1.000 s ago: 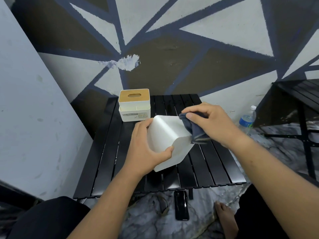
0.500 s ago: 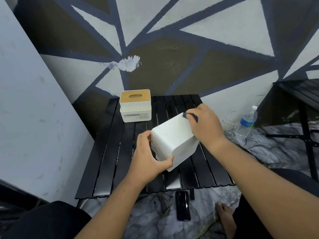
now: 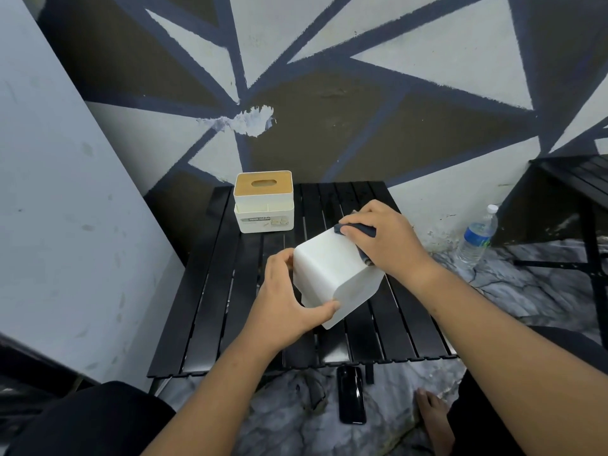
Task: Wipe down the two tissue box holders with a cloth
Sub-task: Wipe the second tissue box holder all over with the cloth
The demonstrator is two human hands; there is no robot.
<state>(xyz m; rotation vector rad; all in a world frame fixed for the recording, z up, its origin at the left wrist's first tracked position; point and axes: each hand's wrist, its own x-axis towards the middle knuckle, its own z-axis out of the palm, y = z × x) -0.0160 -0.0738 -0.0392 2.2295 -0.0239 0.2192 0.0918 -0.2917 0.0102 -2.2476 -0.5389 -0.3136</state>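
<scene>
A plain white tissue box holder (image 3: pixel 332 274) is tilted above the black slatted table (image 3: pixel 210 311). My left hand (image 3: pixel 289 301) grips its near left corner, thumb along the lower edge. My right hand (image 3: pixel 385 238) presses a dark blue cloth (image 3: pixel 357 230) against the holder's far upper right side; most of the cloth is hidden under the hand. A second white holder with a wooden lid and oval slot (image 3: pixel 264 200) stands upright at the back left of the table, apart from both hands.
A painted wall rises right behind the table and a grey panel leans at the left. A water bottle (image 3: pixel 477 238) stands on the marble floor at the right, beside another black table (image 3: pixel 579 179). A black phone (image 3: pixel 352 394) lies on the floor by my bare foot.
The white holder has turned and dropped a little in my left hand. My right hand slid the cloth from the holder's front face up over its far right side.
</scene>
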